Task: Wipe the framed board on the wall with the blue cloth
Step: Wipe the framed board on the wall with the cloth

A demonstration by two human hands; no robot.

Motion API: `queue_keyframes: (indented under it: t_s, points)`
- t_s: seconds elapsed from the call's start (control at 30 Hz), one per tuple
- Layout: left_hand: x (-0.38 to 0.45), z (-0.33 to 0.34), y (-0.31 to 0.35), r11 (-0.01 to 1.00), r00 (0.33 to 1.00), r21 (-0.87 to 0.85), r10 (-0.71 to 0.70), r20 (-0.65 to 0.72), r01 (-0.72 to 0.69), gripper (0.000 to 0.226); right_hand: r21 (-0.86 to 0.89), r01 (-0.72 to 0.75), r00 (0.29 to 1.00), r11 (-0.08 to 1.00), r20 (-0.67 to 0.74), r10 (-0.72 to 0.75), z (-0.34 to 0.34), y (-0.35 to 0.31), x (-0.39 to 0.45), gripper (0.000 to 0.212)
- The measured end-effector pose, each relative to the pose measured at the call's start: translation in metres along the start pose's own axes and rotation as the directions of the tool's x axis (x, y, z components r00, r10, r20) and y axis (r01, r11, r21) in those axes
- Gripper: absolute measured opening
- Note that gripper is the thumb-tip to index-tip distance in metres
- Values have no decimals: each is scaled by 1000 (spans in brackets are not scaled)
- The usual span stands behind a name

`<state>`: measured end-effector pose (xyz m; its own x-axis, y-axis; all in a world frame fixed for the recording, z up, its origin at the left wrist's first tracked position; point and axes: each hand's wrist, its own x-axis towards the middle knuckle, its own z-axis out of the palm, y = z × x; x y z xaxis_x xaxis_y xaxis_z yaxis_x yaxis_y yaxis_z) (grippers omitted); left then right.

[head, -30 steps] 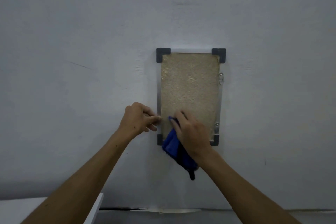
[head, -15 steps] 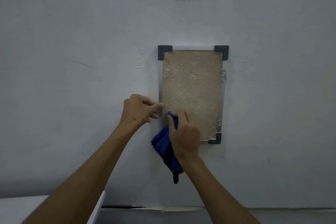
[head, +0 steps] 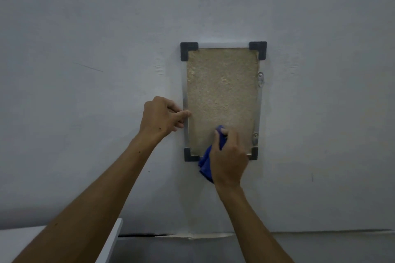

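Wiping's underway — right hand (head: pixel 229 156) clenches blue cloth (head: pixel 206 165) at the board's (head: pixel 222 92) 6 o'clock, left hand (head: pixel 162 116) pinches its 9 o'clock frame edge — upward strokes probably next.

Plain indoor room, type unclear, bare grey wall (head: pixel 85 28), white tabletop (head: pixel 25 241) corner nearby

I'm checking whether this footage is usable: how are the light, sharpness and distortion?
Head view: dim, even light, no glare; a soft shadow left of the board; wide-angle bending along the floor line; right hand and cloth slightly blurred; left hand sharper.
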<state>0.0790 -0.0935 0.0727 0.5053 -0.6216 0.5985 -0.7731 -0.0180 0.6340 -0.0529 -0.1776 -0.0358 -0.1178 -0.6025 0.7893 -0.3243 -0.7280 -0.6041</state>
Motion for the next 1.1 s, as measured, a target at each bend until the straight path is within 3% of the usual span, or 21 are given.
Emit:
queue_keyframes:
  t_s: [0.13,0.23,0.3,0.4,0.53,0.67,0.73,0.8,0.9,1.0,1.1]
  points:
    - [2,0,0,1000,1000,3,-19,13,19,21,0,200,963,980,185,-196,22,-33,-17,15]
    - [3,-1,-2,1000,999,7,-16,37,16,22,-50,293,933,955,235,-274,17,-24,-11,17]
    - [3,-2,-3,1000,999,1,-14,46,14,22,-91,232,966,968,136,-219,3,-5,3,15]
    - [4,-2,-4,1000,998,-18,-23,50,24,24,-104,-27,996,994,-83,18,-23,27,23,17]
    - [4,-3,-5,999,998,-39,-29,57,31,24,-88,-78,990,993,-121,67,-28,35,24,16]
    - [3,-2,-3,1000,998,-18,-23,52,24,23,-20,105,993,994,48,-104,-3,-2,4,16]
    - [4,-2,-3,999,998,-21,-27,49,28,23,-54,269,950,962,182,-255,12,-21,-9,15]
    - [4,-2,-3,999,998,-24,-22,51,23,23,-70,345,919,936,228,-322,16,-27,-12,16]
    - [4,-2,-5,1000,998,-24,-17,56,18,24,-89,251,962,964,133,-238,2,-7,4,17]
    - [4,-2,-6,1000,999,-27,-10,53,11,24,-125,-56,993,991,-106,43,-27,32,26,18]
    - [4,-2,-6,1000,999,-29,-4,36,5,23,-113,-113,981,987,-172,93,-37,45,29,18]
